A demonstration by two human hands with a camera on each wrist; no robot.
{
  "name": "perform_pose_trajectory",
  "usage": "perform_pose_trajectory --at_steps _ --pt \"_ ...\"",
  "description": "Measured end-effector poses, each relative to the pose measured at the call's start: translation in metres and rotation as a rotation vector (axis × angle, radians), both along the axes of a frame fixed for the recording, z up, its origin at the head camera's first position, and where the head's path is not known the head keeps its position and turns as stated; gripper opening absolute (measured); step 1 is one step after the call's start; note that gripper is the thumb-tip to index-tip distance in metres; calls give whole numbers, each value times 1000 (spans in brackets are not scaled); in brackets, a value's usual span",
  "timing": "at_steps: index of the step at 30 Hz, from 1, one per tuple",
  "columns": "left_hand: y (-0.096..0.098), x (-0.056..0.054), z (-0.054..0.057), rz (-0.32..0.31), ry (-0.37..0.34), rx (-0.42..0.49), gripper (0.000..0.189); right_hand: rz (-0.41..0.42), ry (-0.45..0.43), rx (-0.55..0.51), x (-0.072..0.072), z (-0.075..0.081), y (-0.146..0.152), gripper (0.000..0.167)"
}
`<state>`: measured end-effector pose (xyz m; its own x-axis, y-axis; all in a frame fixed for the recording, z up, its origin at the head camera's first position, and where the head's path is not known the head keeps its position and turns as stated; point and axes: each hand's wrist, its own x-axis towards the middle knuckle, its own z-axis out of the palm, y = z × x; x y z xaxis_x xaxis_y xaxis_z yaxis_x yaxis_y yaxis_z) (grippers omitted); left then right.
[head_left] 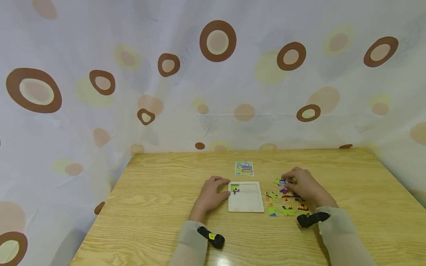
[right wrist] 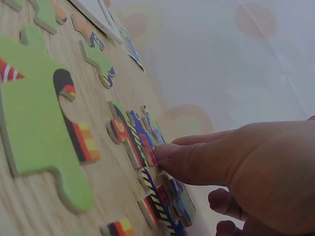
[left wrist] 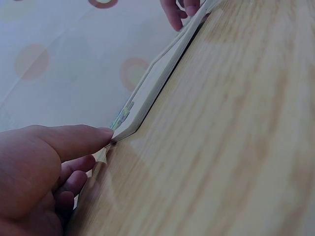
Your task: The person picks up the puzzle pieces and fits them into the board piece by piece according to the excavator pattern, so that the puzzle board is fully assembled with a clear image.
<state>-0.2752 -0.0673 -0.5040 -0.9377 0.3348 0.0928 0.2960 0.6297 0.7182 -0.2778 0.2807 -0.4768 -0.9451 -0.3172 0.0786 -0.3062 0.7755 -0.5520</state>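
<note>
A white puzzle tray (head_left: 249,201) lies on the table with one green piece (head_left: 235,188) in its upper left corner. At the tray's left edge rests my left hand (head_left: 211,194), thumb and forefinger spread; the left wrist view shows the thumb (left wrist: 101,135) against the tray's corner. To the right of the tray, my right hand (head_left: 304,184) reaches over loose puzzle pieces (head_left: 287,210). Its thumb (right wrist: 182,160) touches or nearly touches a red and blue piece (right wrist: 148,147) in the right wrist view. The far fingertips there are partly hidden.
Behind the tray lies a small picture card (head_left: 244,168) showing a vehicle on green. The wooden table (head_left: 159,199) reaches back to a patterned cloth (head_left: 186,92). A large green piece (right wrist: 42,113) lies close to the right wrist camera.
</note>
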Motion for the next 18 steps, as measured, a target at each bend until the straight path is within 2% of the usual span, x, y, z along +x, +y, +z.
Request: perform_pose_trajectory --at_steps 9,18 --pt "1 2 1 1 1 2 40 -29 65 35 -1 -5 -2 22" --pt "1 3 4 -1 12 7 40 -45 69 -6 -3 2 -5 23"
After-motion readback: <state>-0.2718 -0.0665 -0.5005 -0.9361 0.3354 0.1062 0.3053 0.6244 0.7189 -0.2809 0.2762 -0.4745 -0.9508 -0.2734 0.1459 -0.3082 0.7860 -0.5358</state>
